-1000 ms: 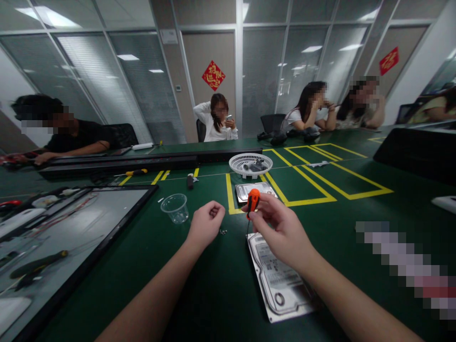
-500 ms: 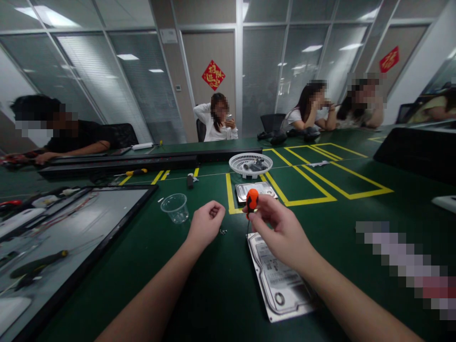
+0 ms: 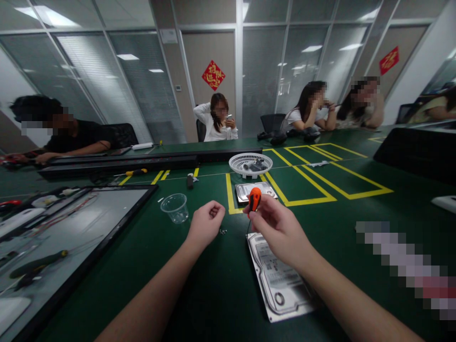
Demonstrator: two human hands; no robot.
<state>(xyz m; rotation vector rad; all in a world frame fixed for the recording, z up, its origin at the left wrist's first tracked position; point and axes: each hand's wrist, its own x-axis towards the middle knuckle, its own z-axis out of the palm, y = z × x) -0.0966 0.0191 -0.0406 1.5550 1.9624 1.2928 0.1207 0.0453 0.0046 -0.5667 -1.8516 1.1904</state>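
At the far left corner of the near hard drive (image 3: pixel 270 266), which lies flat on the green table (image 3: pixel 210 299), a screwdriver (image 3: pixel 255 198) points tip down; the exact contact is too small to make out. Its orange and black handle leans slightly right, so good work here likely calls for squaring the shaft to the drive's face, pressing steadily and turning slowly, lest the tip slip off the corner. Bracing the drive would probably help, since the left hand (image 3: pixel 207 219) is apart from it. The right hand (image 3: pixel 281 228) reaches over the drive, thumb and fingers clamped on the handle. Left of the drive's far end, the left hand curls into a loose fist; whether it encloses anything I cannot tell. Small screws (image 3: pixel 223 232) lie just beside that fist, on the side toward the drive.
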